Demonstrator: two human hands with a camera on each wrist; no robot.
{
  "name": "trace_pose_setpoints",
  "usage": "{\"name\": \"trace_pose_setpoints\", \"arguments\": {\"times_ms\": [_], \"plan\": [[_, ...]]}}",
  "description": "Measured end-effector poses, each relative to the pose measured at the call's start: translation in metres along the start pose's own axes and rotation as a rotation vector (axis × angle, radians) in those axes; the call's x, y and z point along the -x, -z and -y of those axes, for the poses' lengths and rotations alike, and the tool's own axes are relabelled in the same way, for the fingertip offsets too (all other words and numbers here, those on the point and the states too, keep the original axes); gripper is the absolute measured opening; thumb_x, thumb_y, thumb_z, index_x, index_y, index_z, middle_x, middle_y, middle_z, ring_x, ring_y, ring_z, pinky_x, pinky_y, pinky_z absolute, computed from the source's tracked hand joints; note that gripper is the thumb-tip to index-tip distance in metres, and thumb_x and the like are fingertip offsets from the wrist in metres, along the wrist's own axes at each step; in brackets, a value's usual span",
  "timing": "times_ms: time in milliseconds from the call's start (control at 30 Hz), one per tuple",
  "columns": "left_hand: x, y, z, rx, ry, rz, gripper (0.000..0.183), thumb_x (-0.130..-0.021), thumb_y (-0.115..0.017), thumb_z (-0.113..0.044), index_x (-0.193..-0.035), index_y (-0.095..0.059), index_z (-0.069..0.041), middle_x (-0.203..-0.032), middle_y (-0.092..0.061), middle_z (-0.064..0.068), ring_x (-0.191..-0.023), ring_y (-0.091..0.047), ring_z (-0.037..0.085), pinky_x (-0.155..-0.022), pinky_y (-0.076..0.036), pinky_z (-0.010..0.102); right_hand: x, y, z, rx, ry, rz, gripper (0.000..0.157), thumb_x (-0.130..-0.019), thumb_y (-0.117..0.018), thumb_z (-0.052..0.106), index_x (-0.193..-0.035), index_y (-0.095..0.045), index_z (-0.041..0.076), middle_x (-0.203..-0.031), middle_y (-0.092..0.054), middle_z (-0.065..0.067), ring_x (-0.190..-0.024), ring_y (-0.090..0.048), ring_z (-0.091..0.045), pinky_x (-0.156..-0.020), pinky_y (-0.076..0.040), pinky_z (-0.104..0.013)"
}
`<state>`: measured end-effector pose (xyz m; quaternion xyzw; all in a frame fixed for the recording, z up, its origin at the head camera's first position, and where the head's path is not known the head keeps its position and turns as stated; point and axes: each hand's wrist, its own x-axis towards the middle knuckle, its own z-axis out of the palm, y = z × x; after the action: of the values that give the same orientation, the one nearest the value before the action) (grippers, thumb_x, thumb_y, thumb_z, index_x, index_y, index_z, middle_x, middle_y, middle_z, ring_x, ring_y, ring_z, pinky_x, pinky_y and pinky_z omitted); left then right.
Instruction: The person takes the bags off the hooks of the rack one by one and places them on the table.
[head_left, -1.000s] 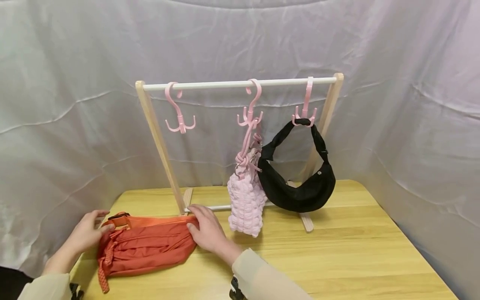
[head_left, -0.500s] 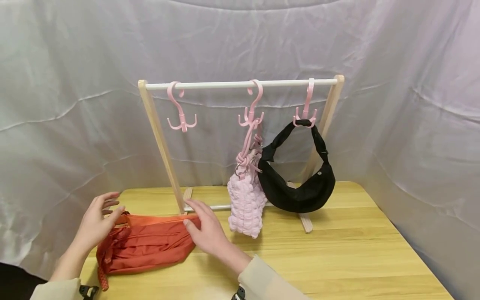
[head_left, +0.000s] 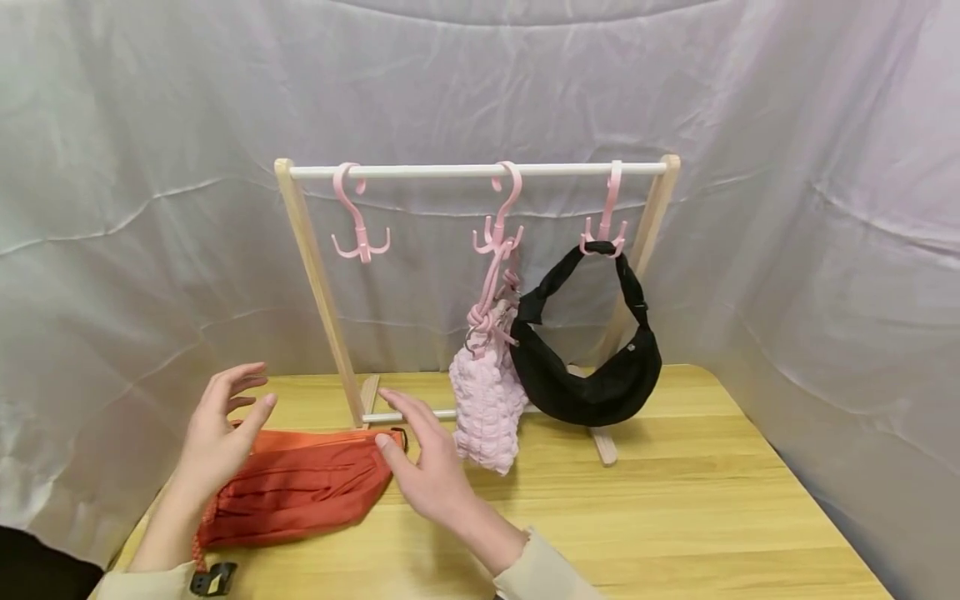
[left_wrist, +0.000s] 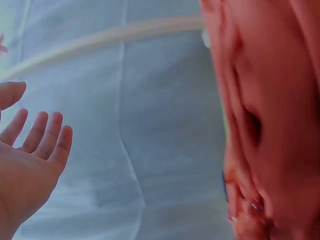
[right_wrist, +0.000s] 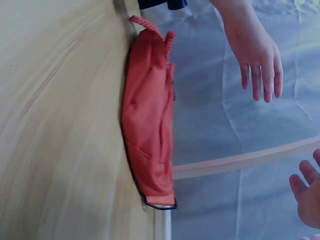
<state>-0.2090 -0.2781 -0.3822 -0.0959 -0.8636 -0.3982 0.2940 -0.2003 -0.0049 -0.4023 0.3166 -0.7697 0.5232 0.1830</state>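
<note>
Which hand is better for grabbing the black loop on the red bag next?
Probably the right hand: in the head view, it looks nearer the black loop on the red bag. The left hand is over by the bag's other end. Both look empty.

The red bag (head_left: 307,492) is creased cloth, the table (head_left: 637,517) smooth wood-grain, the hooks (head_left: 361,235) apparently plastic.

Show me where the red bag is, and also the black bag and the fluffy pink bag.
Red bag (head_left: 303,490), head view: middle of its front panel.
Black bag (head_left: 591,400), head view: its curved body, below the strap.
Fluffy pink bag (head_left: 486,404), head view: its puckered side.
</note>
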Motion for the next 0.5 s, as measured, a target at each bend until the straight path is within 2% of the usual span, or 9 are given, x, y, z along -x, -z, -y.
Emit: {"name": "trace_pose_setpoints", "arguments": {"times_ms": [100, 200, 367, 500], "plan": [[-0.003, -0.006, -0.014, 0.048, -0.082, -0.023, 0.051, -0.086, -0.064, 0.003, -0.134, -0.048, -0.006, -0.126, -0.05, 0.011, -0.105, -0.047, -0.006, -0.074, -0.043, 0.01, 0.0, 0.008, 0.005, -0.004, 0.056, -0.049, 0.051, -0.095, -0.056, 0.023, -0.143, -0.04, 0.026, -0.142, -0.044, 0.008, -0.13, -0.042, -0.013, -0.106, -0.037, -0.039], [-0.007, -0.012, -0.027, 0.088, -0.168, -0.036, 0.056, -0.081, -0.065, 0.011, -0.133, -0.049, -0.003, -0.126, -0.05, 0.015, -0.111, -0.047, 0.0, -0.085, -0.04, 0.008, -0.002, 0.018, 0.011, -0.005, 0.129, -0.095, 0.05, -0.094, -0.056, 0.018, -0.142, -0.042, 0.018, -0.141, -0.047, 0.002, -0.128, -0.046, -0.015, -0.104, -0.04, -0.037], [-0.014, -0.018, -0.045, 0.057, -0.292, -0.028, 0.066, -0.078, -0.07, 0.009, -0.137, -0.048, -0.012, -0.131, -0.05, 0.011, -0.118, -0.046, 0.011, -0.093, -0.034, 0.011, -0.004, 0.041, 0.035, -0.014, 0.242, -0.166, 0.049, -0.089, -0.058, 0.002, -0.136, -0.046, 0.002, -0.136, -0.051, -0.013, -0.123, -0.05, -0.024, -0.103, -0.041, -0.036], [-0.019, -0.022, -0.062, 0.031, -0.34, -0.002, 0.07, -0.08, -0.071, 0.004, -0.141, -0.044, -0.017, -0.138, -0.046, 0.005, -0.124, -0.043, 0.015, -0.099, -0.031, 0.012, -0.007, 0.062, 0.055, -0.037, 0.265, -0.206, 0.048, -0.085, -0.058, -0.009, -0.131, -0.048, -0.005, -0.133, -0.052, -0.018, -0.12, -0.051, -0.029, -0.104, -0.04, -0.037]]}}
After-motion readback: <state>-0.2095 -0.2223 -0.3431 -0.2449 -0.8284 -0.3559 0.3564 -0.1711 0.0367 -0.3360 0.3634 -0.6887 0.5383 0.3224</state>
